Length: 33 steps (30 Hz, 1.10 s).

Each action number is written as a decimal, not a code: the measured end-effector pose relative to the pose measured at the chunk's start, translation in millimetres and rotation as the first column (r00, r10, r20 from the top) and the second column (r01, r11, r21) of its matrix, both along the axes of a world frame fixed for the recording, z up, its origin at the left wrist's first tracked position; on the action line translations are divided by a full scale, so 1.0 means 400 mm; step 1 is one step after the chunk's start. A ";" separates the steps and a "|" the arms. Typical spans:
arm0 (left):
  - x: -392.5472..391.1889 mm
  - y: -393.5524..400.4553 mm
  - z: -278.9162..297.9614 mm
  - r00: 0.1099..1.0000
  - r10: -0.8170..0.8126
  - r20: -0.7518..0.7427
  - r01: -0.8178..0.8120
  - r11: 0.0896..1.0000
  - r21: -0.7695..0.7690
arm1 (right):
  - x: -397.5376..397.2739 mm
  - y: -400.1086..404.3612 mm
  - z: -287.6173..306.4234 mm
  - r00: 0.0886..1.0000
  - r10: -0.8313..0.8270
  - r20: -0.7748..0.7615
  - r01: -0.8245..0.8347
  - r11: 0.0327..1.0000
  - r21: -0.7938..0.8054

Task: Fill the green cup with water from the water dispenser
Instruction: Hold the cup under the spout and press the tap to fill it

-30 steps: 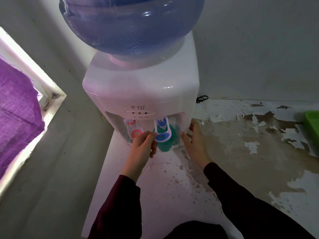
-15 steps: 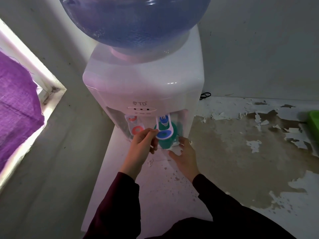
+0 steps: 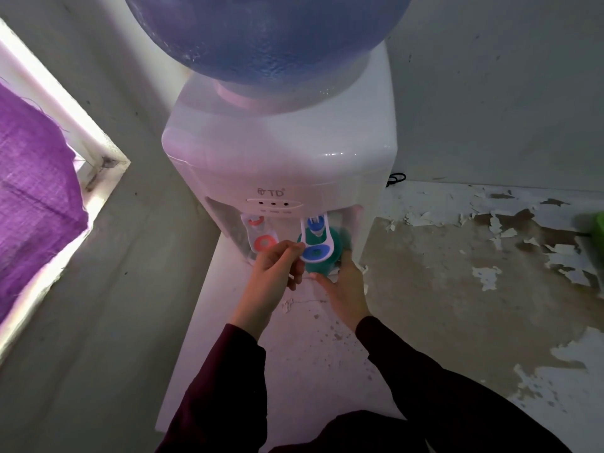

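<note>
Left hand [image 3: 273, 273]: fingers curled, fingertips pinching the left edge of the blue tap lever [image 3: 316, 243]. Right hand [image 3: 346, 286]: wrapped around the lower part of the green cup [image 3: 322, 256], grasping it. The cup stands upright beneath the blue tap, inside the recess of the water dispenser [image 3: 294, 165]. Whether water is flowing, or any is in the cup, cannot be told from here. Judgement: cup positioned, lever engaged; filling and withdrawal remain. Dispenser body is smooth glossy white plastic; the bottle [image 3: 268, 37] above is translucent blue and rounded. The table [image 3: 457, 305] is flaking, its paint peeled in patches.
</note>
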<state>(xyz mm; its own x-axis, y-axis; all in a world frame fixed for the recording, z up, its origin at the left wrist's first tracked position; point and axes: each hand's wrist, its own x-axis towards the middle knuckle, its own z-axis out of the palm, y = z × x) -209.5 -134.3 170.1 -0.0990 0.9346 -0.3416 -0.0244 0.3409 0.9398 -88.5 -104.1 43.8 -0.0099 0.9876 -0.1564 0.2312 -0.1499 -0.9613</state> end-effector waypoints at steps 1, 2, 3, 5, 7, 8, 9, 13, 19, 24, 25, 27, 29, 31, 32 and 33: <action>0.000 0.000 0.000 1.000 0.001 0.002 -0.001 1.000 0.002 | 0.004 0.000 0.000 1.000 0.003 -0.010 -0.003 1.000 0.008; 0.000 0.000 0.000 1.000 0.002 0.004 -0.002 1.000 0.000 | 0.007 0.000 0.000 1.000 0.004 -0.018 -0.004 1.000 0.014; 0.001 0.001 0.000 1.000 0.005 0.006 -0.005 1.000 -0.006 | 0.010 0.000 0.000 1.000 0.004 -0.018 -0.004 1.000 0.016; 0.001 0.002 0.000 1.000 0.013 0.010 -0.013 1.000 -0.017 | 0.012 0.001 -0.002 1.000 0.004 -0.009 -0.004 1.000 0.014; 0.002 0.001 -0.001 1.000 0.014 0.011 -0.014 1.000 -0.013 | 0.011 0.002 -0.001 1.000 0.006 0.003 -0.006 1.000 0.011; 0.002 -0.001 -0.001 1.000 0.015 0.012 -0.015 1.000 -0.010 | 0.011 0.001 0.000 1.000 0.006 0.006 -0.006 1.000 0.013; 0.002 -0.002 -0.001 1.000 0.017 0.015 -0.017 1.000 -0.011 | 0.012 0.001 0.003 1.000 0.006 0.012 -0.007 1.000 0.014; 0.005 -0.003 0.001 0.999 0.022 0.025 -0.021 0.999 -0.025 | 0.021 -0.001 0.013 0.999 0.025 0.030 -0.025 0.999 0.026; 0.010 -0.007 0.002 0.999 0.041 0.035 -0.040 0.999 -0.025 | 0.044 -0.009 0.021 0.995 0.044 0.090 -0.047 0.999 0.028; 0.012 -0.013 0.003 0.998 0.046 0.032 -0.046 0.999 -0.022 | 0.082 -0.015 0.034 0.991 0.023 0.129 -0.032 0.997 0.070; 0.012 -0.014 0.004 0.998 0.047 0.030 -0.046 0.999 -0.025 | 0.093 -0.014 0.042 0.992 -0.019 0.125 0.009 0.997 0.080; 0.012 -0.015 0.005 0.999 0.047 0.028 -0.046 0.999 -0.026 | 0.116 -0.008 0.058 0.987 -0.100 0.129 0.088 0.992 0.095; 0.013 -0.016 0.004 0.998 0.049 0.028 -0.049 0.998 -0.027 | 0.127 0.000 0.075 0.980 -0.138 0.142 0.123 0.986 0.114; 0.014 -0.016 0.003 0.998 0.058 0.024 -0.057 0.998 -0.038 | 0.129 0.008 0.091 0.974 -0.160 0.159 0.136 0.979 0.152; 0.015 -0.016 0.003 0.998 0.061 0.025 -0.060 0.997 -0.042 | 0.128 0.014 0.097 0.974 -0.161 0.158 0.134 0.977 0.168; 0.015 -0.016 0.002 0.998 0.062 0.027 -0.061 0.997 -0.046 | 0.125 0.022 0.102 0.978 -0.147 0.147 0.119 0.976 0.183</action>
<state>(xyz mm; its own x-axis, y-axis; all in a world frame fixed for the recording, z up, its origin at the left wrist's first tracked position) -203.5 -140.6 171.0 -0.1455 0.9106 -0.3868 -0.0733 0.3800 0.9221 -38.6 -95.4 84.5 0.1348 0.9905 0.0270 0.3717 -0.0253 -0.9280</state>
